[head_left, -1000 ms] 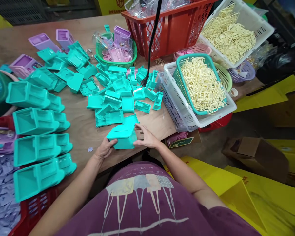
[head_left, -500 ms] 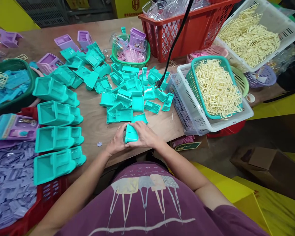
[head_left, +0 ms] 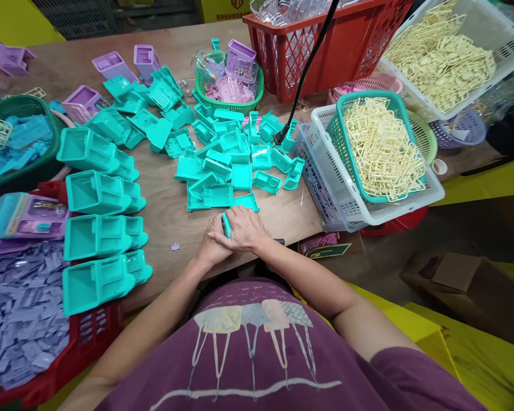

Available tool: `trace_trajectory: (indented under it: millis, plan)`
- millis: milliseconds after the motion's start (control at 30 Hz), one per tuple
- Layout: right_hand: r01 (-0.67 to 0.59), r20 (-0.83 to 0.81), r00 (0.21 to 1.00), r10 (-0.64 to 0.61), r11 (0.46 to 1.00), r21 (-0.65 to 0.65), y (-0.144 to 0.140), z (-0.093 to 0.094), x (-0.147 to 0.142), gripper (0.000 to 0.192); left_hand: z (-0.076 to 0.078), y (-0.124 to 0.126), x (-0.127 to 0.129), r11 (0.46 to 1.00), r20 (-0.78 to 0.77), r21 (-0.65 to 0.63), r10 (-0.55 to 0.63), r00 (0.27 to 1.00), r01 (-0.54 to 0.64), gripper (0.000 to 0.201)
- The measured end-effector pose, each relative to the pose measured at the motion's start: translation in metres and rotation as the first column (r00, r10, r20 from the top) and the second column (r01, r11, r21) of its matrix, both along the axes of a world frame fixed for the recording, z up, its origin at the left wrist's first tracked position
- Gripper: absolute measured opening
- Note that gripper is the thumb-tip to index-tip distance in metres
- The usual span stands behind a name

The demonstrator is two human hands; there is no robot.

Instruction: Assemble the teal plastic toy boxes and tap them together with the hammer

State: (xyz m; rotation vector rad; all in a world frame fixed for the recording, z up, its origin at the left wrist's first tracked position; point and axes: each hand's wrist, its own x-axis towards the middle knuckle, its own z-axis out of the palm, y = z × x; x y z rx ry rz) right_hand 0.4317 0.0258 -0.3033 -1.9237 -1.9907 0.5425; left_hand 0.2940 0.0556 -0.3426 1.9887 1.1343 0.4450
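Between my two hands, near the table's front edge, is a teal plastic part [head_left: 226, 225], mostly covered by my fingers. My left hand [head_left: 213, 242] is closed around its left side. From the right, my right hand [head_left: 245, 228] lies over it, fingers pressed together against the part and partly over the left hand. Just beyond my fingertips is a pile of teal plastic parts [head_left: 219, 196]. Several teal housings [head_left: 95, 237] stand in a column to the left. A tiny lilac piece [head_left: 175, 246] lies on the table left of my hands.
At left, a red crate [head_left: 89, 331] holds lilac pieces, with a green basin [head_left: 53, 134] behind. A small green basket [head_left: 260, 91] and a red basket [head_left: 291, 63] stand at the back. At right, a teal basket [head_left: 338, 137] of cream parts sits in a white crate [head_left: 368, 220]. A black cable [head_left: 308, 68] hangs down.
My hands have closed further over the teal part, so less of it shows. The right hand has come across toward the left. A dark handle-like end now shows beside my right wrist.
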Motion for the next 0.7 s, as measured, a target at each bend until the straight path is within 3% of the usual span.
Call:
trace_trajectory:
  millis: [133, 233, 333, 433, 533, 633, 700]
  plan:
    - [-0.052, -0.235, 0.969, 0.075, 0.993, 0.103, -0.007, 0.005, 0.017, 0.081, -0.009, 0.007, -0.028, 0.976, 0.152, -0.216, 0.068, 0.986, -0.034, 0.080]
    - [-0.084, -0.468, 0.871, 0.149, 0.984, 0.157, -0.018, 0.002, 0.030, 0.103, -0.010, 0.011, -0.044, 0.875, 0.325, -0.480, 0.241, 0.915, -0.060, 0.089]
    - [-0.080, -0.578, 0.805, 0.133, 0.990, 0.117, -0.026, -0.011, 0.028, 0.106, -0.008, 0.012, -0.052, 0.766, 0.392, -0.640, 0.393, 0.832, -0.061, 0.098]
    - [-0.075, -0.526, 0.838, 0.145, 0.986, 0.152, -0.027, -0.023, 0.019, 0.104, -0.004, 0.016, -0.063, 0.790, 0.428, -0.612, 0.372, 0.824, -0.039, 0.107]
    - [-0.156, -0.304, 0.929, 0.209, 0.969, 0.189, -0.023, -0.025, 0.014, 0.091, 0.002, 0.025, -0.083, 0.793, 0.467, -0.606, 0.295, 0.833, 0.059, 0.107]
    - [-0.258, -0.137, 0.950, 0.280, 0.953, 0.159, -0.021, -0.023, 0.009, 0.072, 0.006, 0.031, -0.097, 0.722, 0.355, -0.685, 0.219, 0.909, 0.094, 0.098]
    - [-0.330, -0.139, 0.925, 0.355, 0.928, 0.175, -0.022, -0.022, 0.005, 0.068, 0.006, 0.032, -0.101, 0.764, 0.231, -0.645, 0.163, 0.959, 0.026, 0.094]
